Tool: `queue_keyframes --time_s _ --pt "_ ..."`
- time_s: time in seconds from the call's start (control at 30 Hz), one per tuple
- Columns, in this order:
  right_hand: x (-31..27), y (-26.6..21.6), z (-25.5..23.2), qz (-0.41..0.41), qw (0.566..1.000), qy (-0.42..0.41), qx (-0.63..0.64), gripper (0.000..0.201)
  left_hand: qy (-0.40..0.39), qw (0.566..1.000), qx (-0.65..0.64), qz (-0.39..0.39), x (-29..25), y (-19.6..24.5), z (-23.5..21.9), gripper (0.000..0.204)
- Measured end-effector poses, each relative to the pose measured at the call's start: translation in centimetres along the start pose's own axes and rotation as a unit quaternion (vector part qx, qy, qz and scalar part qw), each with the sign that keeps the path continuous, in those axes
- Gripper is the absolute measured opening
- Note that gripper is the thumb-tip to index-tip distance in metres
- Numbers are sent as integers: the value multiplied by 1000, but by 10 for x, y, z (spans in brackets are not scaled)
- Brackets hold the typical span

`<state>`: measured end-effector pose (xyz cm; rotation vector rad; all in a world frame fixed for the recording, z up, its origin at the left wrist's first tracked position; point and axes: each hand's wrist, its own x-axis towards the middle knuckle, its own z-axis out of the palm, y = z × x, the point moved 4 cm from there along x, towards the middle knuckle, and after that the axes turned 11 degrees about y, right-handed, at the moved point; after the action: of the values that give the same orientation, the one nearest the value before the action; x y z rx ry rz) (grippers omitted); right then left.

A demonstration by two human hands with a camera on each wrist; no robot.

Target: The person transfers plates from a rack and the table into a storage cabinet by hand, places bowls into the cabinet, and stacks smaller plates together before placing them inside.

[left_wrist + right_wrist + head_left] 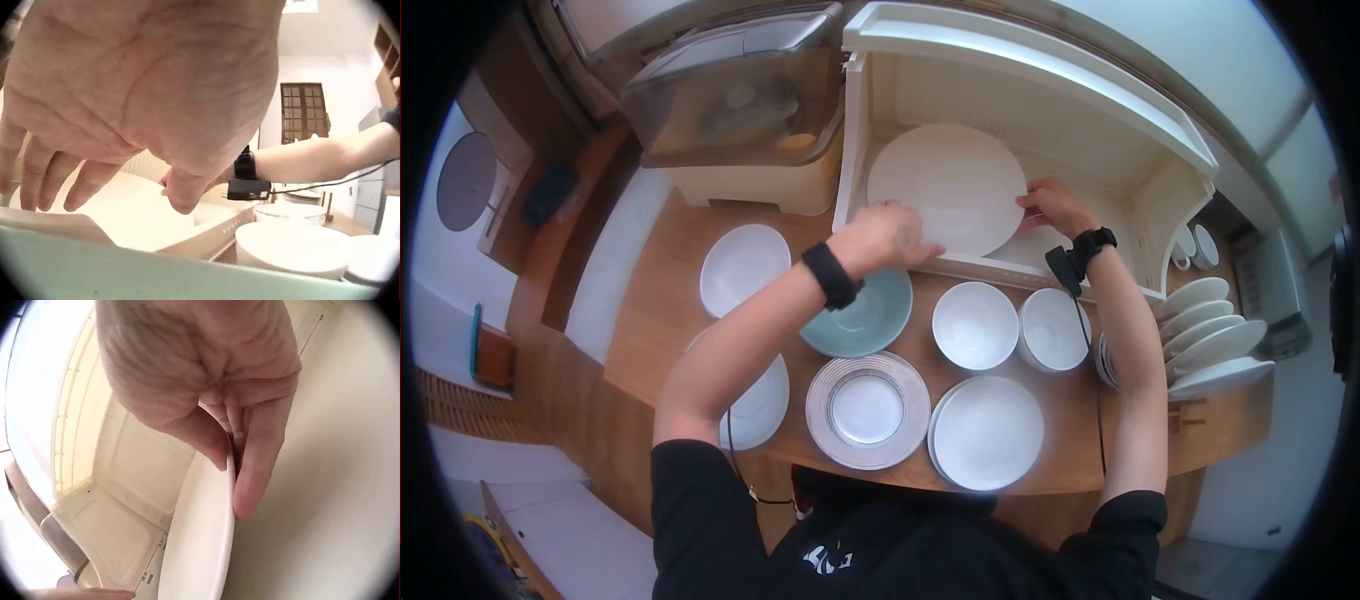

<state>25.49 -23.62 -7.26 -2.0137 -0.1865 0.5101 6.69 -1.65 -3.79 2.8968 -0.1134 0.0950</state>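
A large white plate [948, 185] leans tilted inside an open white dish rack [1100, 150] at the back of the wooden counter. My right hand [1045, 205] pinches the plate's right rim; in the right wrist view the thumb and fingers [250, 475] clamp the thin plate edge [206, 550]. My left hand [890, 235] is at the plate's lower left edge, above the rack's front wall. In the left wrist view its fingers [47, 187] reach down fairly straight with their tips resting on the plate [125, 219], and the thumb stands apart.
On the wooden counter [650, 320] in front stand a teal bowl [860, 320], two white bowls [975, 325], a ridged-rim plate [867, 410], a stack of white plates [988, 432] and more white dishes [743, 265] at left. Upright plates [1215, 345] line the right. A clear-lidded rack [740, 100] stands back left.
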Motion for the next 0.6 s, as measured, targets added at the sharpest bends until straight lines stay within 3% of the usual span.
queue_keyframes --time_s 0.1,0.17,0.4,0.6 --pt "-2 2 1 -1 999 -9 34 19 -16 998 54 -9 -21 6 14 63" --pt "12 17 8 10 998 -25 55 19 39 996 85 -10 -28 6 23 61" --pt "19 25 17 76 992 -66 75 14 10 999 47 -8 -27 2 28 69" --pt "26 23 9 36 995 -89 36 18 -48 999 12 -6 -25 -9 25 80"
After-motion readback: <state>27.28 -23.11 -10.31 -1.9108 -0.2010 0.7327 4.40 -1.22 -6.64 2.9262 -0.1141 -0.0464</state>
